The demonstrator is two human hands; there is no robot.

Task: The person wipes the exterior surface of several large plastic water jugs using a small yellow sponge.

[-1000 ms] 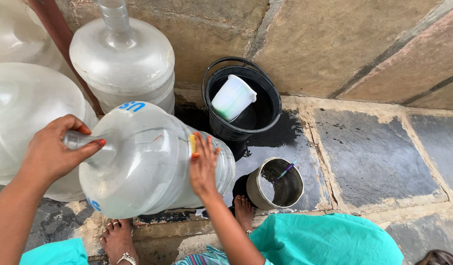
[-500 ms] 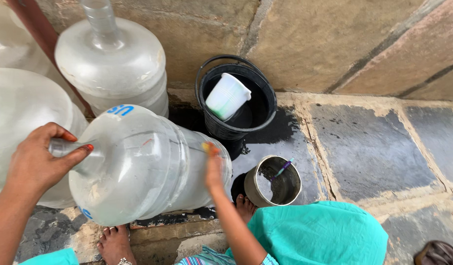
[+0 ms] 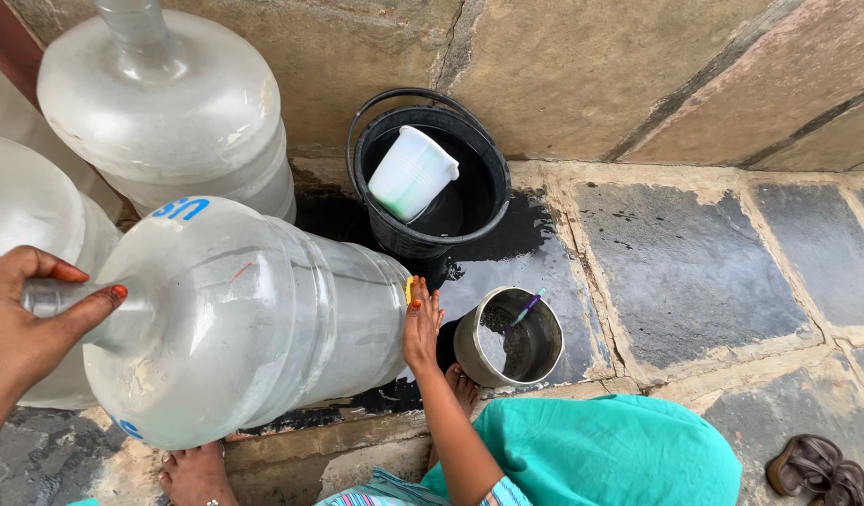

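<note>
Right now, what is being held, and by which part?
The large clear water jug, tipped on its side: the left hand grips its neck, and the right hand presses flat against its base.

A black bucket [image 3: 430,192] with a wire handle is set against the stone wall [image 3: 591,66], and a white plastic jug [image 3: 411,173] is tilted inside it. A steel pot [image 3: 509,337] is placed on the wet stone floor [image 3: 694,272]. Brown sandals [image 3: 816,466] are seen at the lower right corner.
</note>
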